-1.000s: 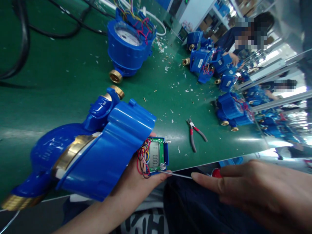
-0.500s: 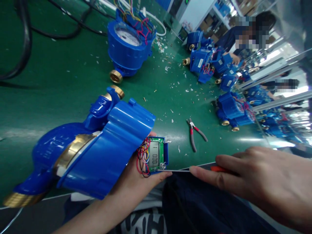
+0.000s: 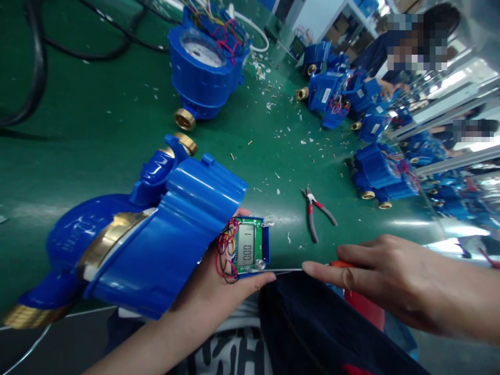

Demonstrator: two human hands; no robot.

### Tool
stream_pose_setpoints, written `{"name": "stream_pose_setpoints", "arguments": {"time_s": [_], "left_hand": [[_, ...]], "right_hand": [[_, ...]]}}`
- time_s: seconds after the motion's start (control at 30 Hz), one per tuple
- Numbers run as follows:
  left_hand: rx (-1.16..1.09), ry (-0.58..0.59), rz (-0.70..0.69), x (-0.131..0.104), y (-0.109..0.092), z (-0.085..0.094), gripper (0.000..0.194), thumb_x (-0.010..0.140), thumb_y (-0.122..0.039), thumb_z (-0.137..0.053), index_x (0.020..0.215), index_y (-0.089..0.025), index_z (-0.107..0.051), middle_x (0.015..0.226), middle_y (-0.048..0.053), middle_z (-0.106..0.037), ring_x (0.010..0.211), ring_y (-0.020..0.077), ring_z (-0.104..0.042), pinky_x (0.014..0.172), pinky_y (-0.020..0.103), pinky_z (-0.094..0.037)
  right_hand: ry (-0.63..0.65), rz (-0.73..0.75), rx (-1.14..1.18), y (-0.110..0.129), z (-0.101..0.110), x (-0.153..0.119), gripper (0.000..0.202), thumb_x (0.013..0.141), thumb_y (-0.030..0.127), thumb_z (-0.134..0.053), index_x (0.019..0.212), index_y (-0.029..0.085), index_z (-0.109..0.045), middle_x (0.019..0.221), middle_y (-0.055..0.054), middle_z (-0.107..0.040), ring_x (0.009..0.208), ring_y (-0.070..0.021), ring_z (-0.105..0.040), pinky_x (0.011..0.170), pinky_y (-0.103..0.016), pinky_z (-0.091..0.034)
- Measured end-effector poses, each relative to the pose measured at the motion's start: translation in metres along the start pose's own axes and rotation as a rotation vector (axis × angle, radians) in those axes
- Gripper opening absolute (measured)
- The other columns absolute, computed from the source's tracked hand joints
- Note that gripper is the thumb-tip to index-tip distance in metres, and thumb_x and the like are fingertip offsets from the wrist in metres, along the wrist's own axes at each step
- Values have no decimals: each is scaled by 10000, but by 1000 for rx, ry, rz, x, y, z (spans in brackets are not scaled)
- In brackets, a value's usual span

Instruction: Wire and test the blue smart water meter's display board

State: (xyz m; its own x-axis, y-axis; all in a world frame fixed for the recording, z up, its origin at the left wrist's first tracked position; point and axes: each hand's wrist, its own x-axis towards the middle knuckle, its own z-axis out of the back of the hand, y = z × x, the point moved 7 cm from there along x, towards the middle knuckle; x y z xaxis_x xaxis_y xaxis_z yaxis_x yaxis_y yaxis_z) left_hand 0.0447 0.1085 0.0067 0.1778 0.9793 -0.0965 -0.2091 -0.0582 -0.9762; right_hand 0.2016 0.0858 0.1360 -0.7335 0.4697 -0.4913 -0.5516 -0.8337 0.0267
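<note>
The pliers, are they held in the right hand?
No, the pliers lie on the green table, while the right hand holds an orange-handled tool.

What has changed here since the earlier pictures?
The right hand has risen in the picture, bringing the orange-handled tool from a slant to nearly level. Nothing was visibly taken up or let go: the left hand still holds the display board, and the pliers lie on the table as before.

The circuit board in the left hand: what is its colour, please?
The circuit board is green around its display, best seen in the head view.
</note>
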Motion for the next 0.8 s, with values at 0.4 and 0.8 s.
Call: {"name": "stream_pose_setpoints", "arguments": {"time_s": [0.4, 0.8], "left_hand": [[-2, 25, 0, -1, 1, 1, 739, 619, -305, -829, 1270, -311, -478, 1188, 61, -645, 1009, 302, -678, 987, 577, -488], [-10, 38, -61, -1, -4, 0, 754, 653, -252, -825, 1298, -309, -437, 1203, 46, -644, 1126, 266, -654, 990, 446, -532]], "right_hand": [[22, -10, 201, 1, -7, 1, 610, 841, -16, -386, 1424, 160, -416, 768, 7, -570, 470, -71, -483, 422, -249, -276], [-101, 68, 139, 0, -13, 0, 476, 942, 46, -294, 1383, 98, -464, 730, -17, -552, 481, -103, -464, 447, -258, -312]]}}
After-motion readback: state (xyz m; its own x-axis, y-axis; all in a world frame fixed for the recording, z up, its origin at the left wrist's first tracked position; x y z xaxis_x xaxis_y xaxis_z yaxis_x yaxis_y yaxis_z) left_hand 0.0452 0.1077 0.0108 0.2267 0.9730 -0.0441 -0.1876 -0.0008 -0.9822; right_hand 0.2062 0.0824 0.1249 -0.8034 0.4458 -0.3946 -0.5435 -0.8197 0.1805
